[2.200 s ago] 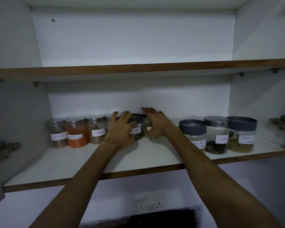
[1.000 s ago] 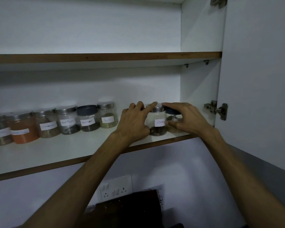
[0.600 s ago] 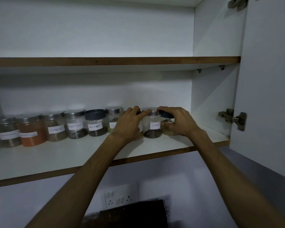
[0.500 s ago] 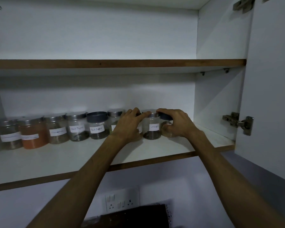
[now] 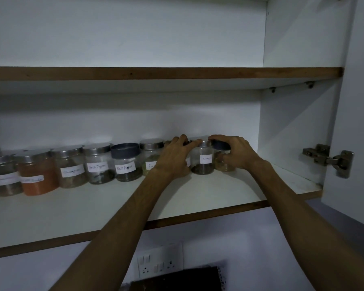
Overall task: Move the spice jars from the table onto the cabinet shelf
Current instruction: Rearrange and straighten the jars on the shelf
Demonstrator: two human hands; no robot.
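Observation:
A row of labelled spice jars stands at the back of the lower cabinet shelf (image 5: 114,206). From the left it includes an orange-filled jar (image 5: 37,175), two black pepper jars (image 5: 99,164) (image 5: 126,162) and a steel-lidded jar (image 5: 151,156). My left hand (image 5: 174,158) wraps a jar that it hides almost fully, its fingertips touching the lid of the cloves jar (image 5: 204,160). My right hand (image 5: 235,153) grips the dark-lidded jar (image 5: 224,163) at the row's right end. The cloves jar stands squeezed between both hands.
An upper shelf edge (image 5: 156,73) runs above, and nothing shows on that shelf. The open cabinet door with its hinge (image 5: 328,158) stands at the right. Bare shelf lies in front of the row and right of my right hand. A wall socket plate (image 5: 160,263) sits below.
Both hands left the middle jars, took the three jars near the shelf's right front edge, and slid them back and left until they joined the row.

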